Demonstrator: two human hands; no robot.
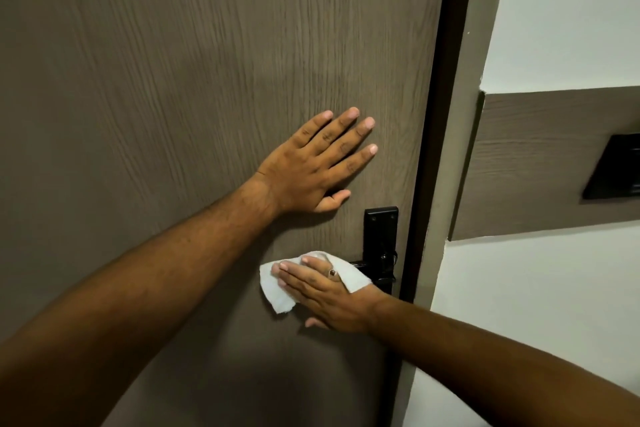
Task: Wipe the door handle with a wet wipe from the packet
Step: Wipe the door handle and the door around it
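Left hand lies flat and open on the door; just below, right hand, fingers straight, presses the wipe along the horizontal handle.

1. A wide bare stretch of the brown door lies open to the left of and above both hands.
2. The left hand lies flat on the door, just above the black lock plate.
3. The right hand and a white wipe cover most of the door handle.
4. The door frame hems the plate closely on its right.
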